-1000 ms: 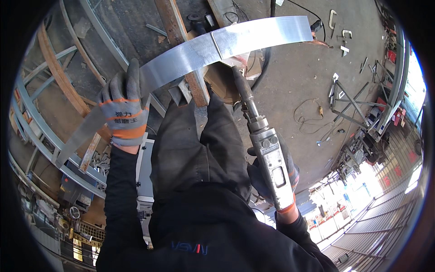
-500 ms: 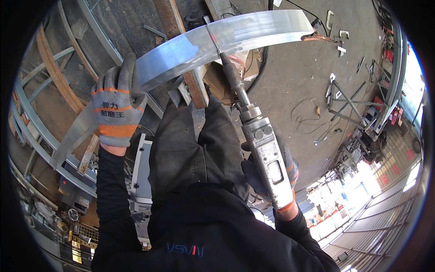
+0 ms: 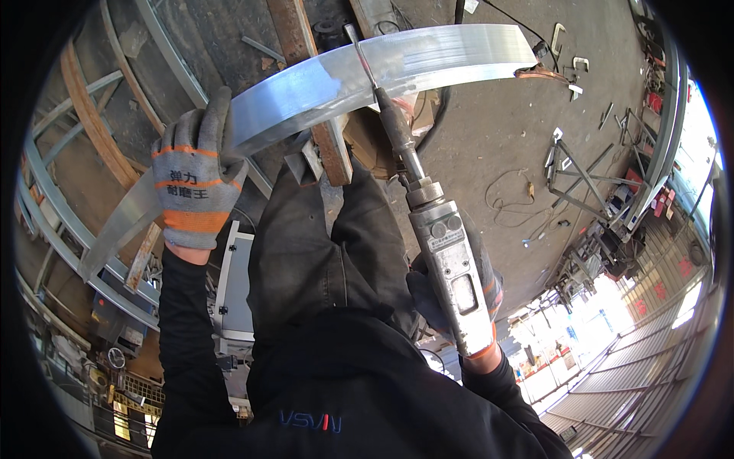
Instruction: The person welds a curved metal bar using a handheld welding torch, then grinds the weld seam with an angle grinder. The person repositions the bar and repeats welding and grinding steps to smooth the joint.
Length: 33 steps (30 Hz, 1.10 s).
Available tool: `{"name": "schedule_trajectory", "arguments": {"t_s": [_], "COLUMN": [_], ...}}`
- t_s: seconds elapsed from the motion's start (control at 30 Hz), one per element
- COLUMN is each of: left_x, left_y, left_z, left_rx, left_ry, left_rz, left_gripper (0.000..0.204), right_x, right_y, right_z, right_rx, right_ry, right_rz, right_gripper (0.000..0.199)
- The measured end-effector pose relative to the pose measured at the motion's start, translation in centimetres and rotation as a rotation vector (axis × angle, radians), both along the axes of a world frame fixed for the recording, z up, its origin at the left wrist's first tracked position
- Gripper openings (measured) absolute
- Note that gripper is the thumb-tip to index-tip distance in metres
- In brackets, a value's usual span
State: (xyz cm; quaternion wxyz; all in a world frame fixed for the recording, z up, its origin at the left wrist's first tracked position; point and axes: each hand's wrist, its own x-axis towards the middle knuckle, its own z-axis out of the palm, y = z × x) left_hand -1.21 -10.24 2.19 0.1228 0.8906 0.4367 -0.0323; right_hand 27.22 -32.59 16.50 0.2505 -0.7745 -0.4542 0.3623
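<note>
A long, curved strip of shiny bare metal [image 3: 451,55] arcs across in front of me. My left hand [image 3: 195,164], in a grey and orange glove, grips it left of the middle, fingers lying over it. In my right hand [image 3: 486,260], also gloved, is a silver welding gun [image 3: 457,271]; its body hides most of those fingers. Its long, slim nozzle [image 3: 365,63] points away from me and overlaps the strip; whether it touches cannot be told. A copper-coloured clamp [image 3: 539,73] is at the strip's right end.
A rusty steel bar [image 3: 330,153] passes beneath the strip between my legs. Curved metal frames [image 3: 95,115] stand at the left. Several C-clamps [image 3: 581,64], a loose cable [image 3: 505,200] and a metal frame [image 3: 585,180] lie on the floor at the right.
The view has shifted slightly. The nozzle and the strip's right end sit a little lower and farther right in the picture. Both hands keep their holds.
</note>
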Motion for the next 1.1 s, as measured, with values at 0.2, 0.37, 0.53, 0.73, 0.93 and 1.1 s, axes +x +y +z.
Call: {"name": "schedule_trajectory", "arguments": {"t_s": [0.2, 0.37, 0.53, 0.73, 0.93, 1.1], "left_x": [-0.2, -0.2, -0.2, -0.1, -0.1, 0.6], "left_y": [0.0, 0.1, 0.3, 0.1, 0.0, 0.8], "left_z": [-0.2, -0.3, -0.4, -0.1, 0.3, 1.6], "left_rx": [0.031, 0.010, 0.018, 0.015, 0.058, -0.076], "left_ry": [-0.018, -0.031, -0.010, -0.030, -0.003, -0.038], "left_rz": [-0.015, -0.018, -0.024, -0.018, -0.022, 0.013], "left_gripper": [0.107, 0.107, 0.108, 0.105, 0.089, 0.092], "right_x": [-0.7, -0.5, -0.5, -0.5, 0.0, 2.4], "right_y": [0.2, 0.1, 0.0, -0.6, -3.2, -6.3], "right_z": [0.2, 0.1, 0.1, 0.3, 0.9, 1.0], "right_rx": [-0.032, -0.009, -0.004, -0.045, -0.241, -0.596], "right_ry": [0.035, 0.024, 0.018, 0.011, 0.275, 0.348], "right_rz": [-0.088, -0.077, -0.076, -0.084, -0.292, -0.229], "right_gripper": [0.019, 0.023, 0.028, 0.035, 0.051, 0.094]}}
